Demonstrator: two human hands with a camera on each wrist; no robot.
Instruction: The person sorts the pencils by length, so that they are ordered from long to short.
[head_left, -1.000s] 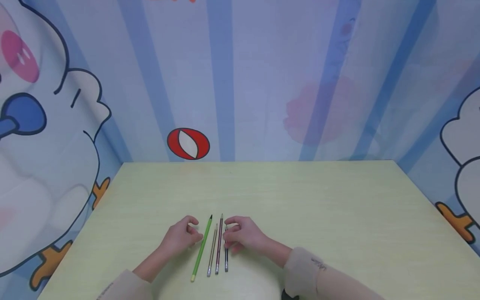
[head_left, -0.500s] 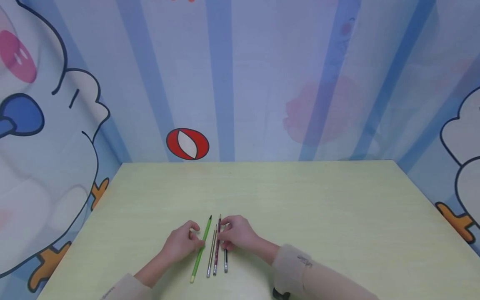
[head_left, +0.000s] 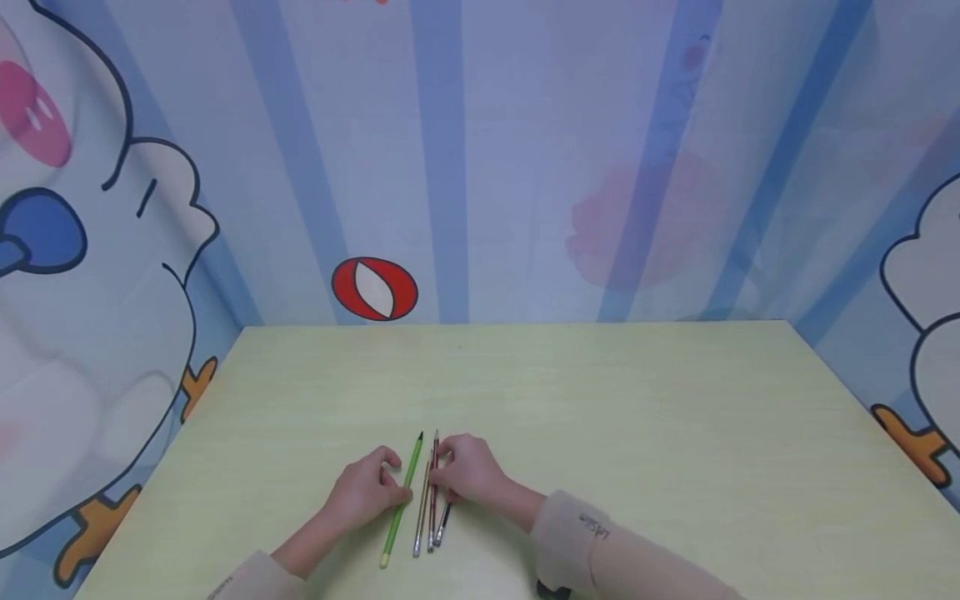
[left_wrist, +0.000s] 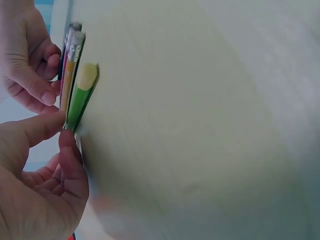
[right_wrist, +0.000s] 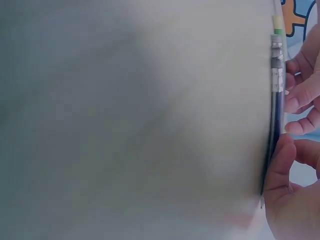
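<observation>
In the head view, my left hand (head_left: 363, 493) rests its thumb on the green pencil (head_left: 412, 467), its other fingers loosely bent. My right hand (head_left: 471, 471) touches the thinner pencils from the right with bent fingers: a yellowish one (head_left: 421, 521), a dark red one (head_left: 432, 518) and a black one (head_left: 445, 521). These lie close together, eraser ends toward me, with a narrow gap to the green one. In the left wrist view the green pencil (left_wrist: 80, 102) meets the fingertips of my left hand (left_wrist: 47, 185). The right wrist view shows my right hand (right_wrist: 295, 185) against a dark pencil (right_wrist: 278, 110).
The pencils lie on a pale yellow-green table (head_left: 600, 400), near its front. Behind it and at the sides hangs a blue striped backdrop (head_left: 510, 167) with cartoon figures. A small black object (head_left: 552, 592) shows below the right sleeve.
My right hand has moved left. The black pencil's eraser end has swung left toward the dark red one, which has also shifted slightly left. My left hand has moved slightly down and right.
</observation>
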